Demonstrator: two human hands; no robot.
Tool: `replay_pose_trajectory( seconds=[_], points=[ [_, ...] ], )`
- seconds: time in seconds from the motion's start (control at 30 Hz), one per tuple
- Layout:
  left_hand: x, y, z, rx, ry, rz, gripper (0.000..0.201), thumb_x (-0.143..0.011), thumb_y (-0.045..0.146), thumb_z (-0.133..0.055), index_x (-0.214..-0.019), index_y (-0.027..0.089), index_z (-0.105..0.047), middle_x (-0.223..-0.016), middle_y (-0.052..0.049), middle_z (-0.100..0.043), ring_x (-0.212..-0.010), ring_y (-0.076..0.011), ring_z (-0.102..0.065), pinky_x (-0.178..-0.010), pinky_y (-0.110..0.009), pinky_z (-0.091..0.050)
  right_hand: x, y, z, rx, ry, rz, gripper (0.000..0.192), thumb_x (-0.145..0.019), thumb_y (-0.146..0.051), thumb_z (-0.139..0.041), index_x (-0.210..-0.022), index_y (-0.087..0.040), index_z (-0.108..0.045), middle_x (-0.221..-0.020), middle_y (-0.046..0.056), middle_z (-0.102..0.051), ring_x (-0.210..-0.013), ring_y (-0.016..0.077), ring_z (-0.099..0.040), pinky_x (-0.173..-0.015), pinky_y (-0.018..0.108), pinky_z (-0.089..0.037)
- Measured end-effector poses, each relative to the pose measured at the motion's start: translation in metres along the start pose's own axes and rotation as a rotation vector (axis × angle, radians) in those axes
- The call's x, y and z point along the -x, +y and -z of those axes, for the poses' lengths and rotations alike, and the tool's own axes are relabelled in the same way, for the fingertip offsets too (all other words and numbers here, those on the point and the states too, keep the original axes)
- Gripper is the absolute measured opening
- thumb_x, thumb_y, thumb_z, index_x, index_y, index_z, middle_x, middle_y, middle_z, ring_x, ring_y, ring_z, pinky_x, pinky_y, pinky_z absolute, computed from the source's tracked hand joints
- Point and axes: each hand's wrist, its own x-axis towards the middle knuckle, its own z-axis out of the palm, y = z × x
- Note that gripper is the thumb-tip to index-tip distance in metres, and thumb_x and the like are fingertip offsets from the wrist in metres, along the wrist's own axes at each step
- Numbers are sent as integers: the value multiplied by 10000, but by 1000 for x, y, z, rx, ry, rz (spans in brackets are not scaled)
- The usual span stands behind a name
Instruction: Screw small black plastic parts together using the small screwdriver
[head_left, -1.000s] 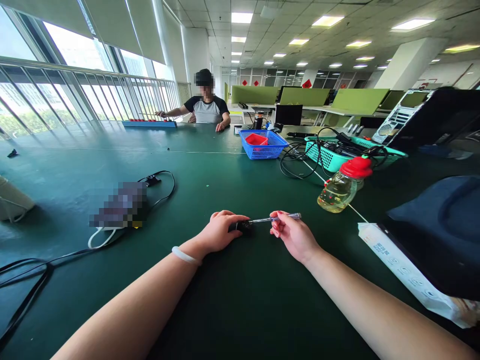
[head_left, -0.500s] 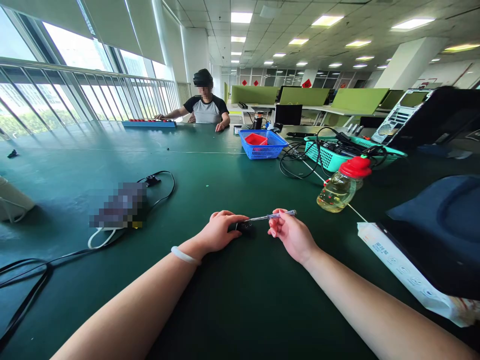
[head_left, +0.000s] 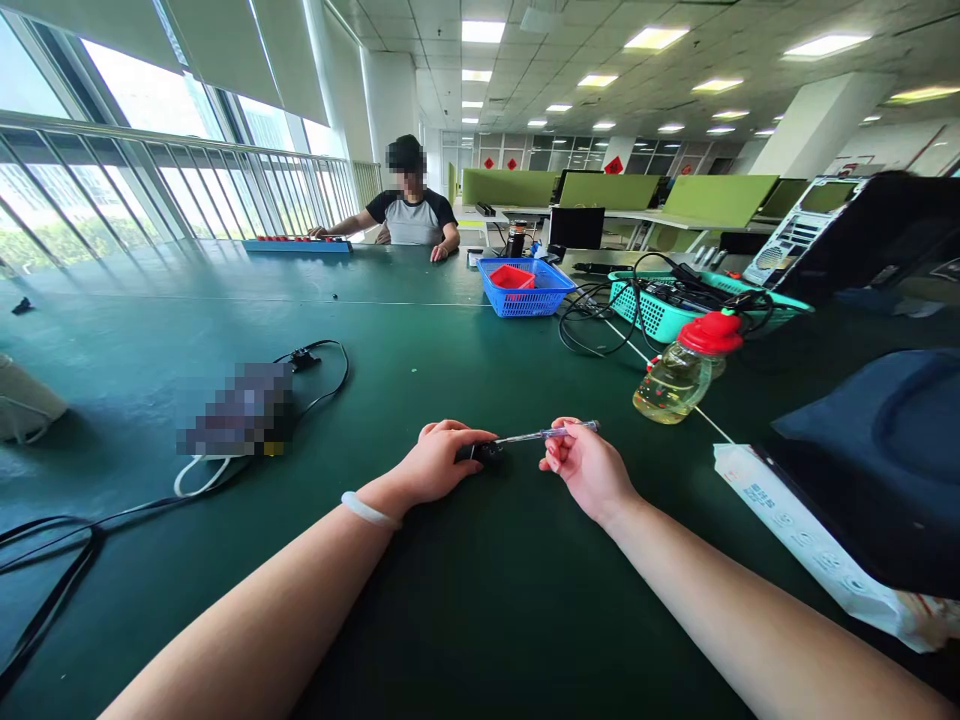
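Note:
My left hand (head_left: 442, 460) rests on the dark green table, its thumb and fingers closed around a small black part (head_left: 489, 452) whose kind I cannot make out. Between the fingers of my right hand (head_left: 585, 465) is a screwdriver (head_left: 553, 433) with a clear handle and a thin metal shaft. The shaft points left, and its tip lies at the black part by my left fingertips. Whether the tip sits in the part or only touches it is too small to tell.
Rightward stand a red-lidded bottle (head_left: 679, 375), a white packet (head_left: 810, 540) and a dark blue bag (head_left: 885, 450). Farther back are a blue basket (head_left: 529, 303) and a green basket (head_left: 656, 318) of cables. A blurred device (head_left: 240, 410) with cords lies left. Another person (head_left: 414, 215) sits across.
My right hand and the screwdriver have shifted slightly to the right. My left hand stays in place on the black part.

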Motion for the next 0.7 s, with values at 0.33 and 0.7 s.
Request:
replay_pose_trajectory(
  seconds=[0.33,0.7],
  points=[
    [0,3,1,-3,-2,5,456,-830,208,-641,-1271,321,-610,-1207,-27,-684,-1215,-249,-537,-1110,-471,-330,0,0,-2,25,5,-62,300,-693,-425,-787,-768,-185,-624,-584,-42,-566,-461,92,-496,-567,317,-553],
    [0,3,1,-11,-2,13,460,-828,201,-654,-1272,314,-611,-1204,-39,-680,-1212,-250,-541,-1107,-481,-331,-1,-3,-2,-72,90,-100,191,-716,-330,-748,-703,-187,-623,-537,-31,-566,-438,101,-476,-549,309,-560]
  ],
)
